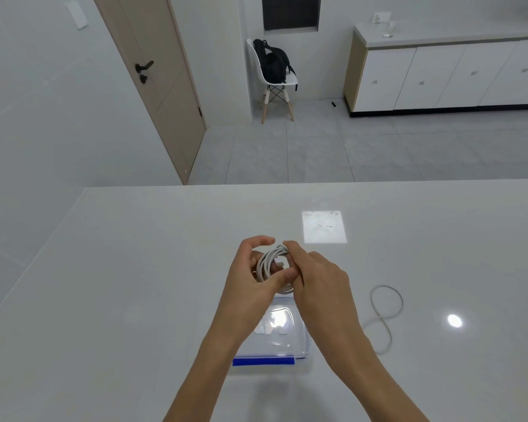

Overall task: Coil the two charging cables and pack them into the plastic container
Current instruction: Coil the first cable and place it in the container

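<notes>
Above the container [287, 336], both hands' grips pinch a coiled cable [270, 264].

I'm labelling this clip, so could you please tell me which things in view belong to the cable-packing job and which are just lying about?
Part of the job:
- coiled white cable, held by left hand and right hand
- loose white cable on the table
- plastic container

Just lying about:
- chair
- black backpack
- cabinets
- door
</notes>
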A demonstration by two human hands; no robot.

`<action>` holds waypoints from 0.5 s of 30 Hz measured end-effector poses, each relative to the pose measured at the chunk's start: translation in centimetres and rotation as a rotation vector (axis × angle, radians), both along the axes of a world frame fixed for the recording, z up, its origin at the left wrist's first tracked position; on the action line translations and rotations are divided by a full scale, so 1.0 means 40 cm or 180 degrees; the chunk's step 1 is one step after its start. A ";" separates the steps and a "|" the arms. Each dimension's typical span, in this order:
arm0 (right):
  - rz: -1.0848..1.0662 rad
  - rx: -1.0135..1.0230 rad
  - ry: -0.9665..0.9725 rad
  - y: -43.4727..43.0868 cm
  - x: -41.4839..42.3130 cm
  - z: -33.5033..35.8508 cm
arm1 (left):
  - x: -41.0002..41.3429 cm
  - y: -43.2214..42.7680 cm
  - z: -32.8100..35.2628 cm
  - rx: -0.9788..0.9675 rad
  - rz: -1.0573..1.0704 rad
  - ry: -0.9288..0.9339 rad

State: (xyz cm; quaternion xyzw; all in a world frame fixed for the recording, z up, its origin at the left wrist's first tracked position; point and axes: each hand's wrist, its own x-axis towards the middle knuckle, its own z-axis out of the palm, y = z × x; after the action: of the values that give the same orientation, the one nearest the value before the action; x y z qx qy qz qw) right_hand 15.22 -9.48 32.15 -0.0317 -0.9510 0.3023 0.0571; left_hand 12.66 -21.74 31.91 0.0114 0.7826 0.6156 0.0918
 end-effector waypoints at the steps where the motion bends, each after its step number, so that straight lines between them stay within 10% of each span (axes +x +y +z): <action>1: 0.0025 0.0017 -0.0014 0.005 -0.001 0.002 | -0.005 -0.004 0.002 -0.0189 -0.0122 0.0091; 15: 0.0419 -0.1019 -0.0636 0.072 0.006 0.010 | -0.024 -0.050 0.003 -0.1749 -0.1077 0.1569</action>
State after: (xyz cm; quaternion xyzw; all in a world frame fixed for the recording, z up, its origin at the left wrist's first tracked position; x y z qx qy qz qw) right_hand 15.45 -6.59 32.55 -0.0081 -0.8917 0.4481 -0.0631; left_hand 11.69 -23.72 32.01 0.2623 0.9036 0.3386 0.0010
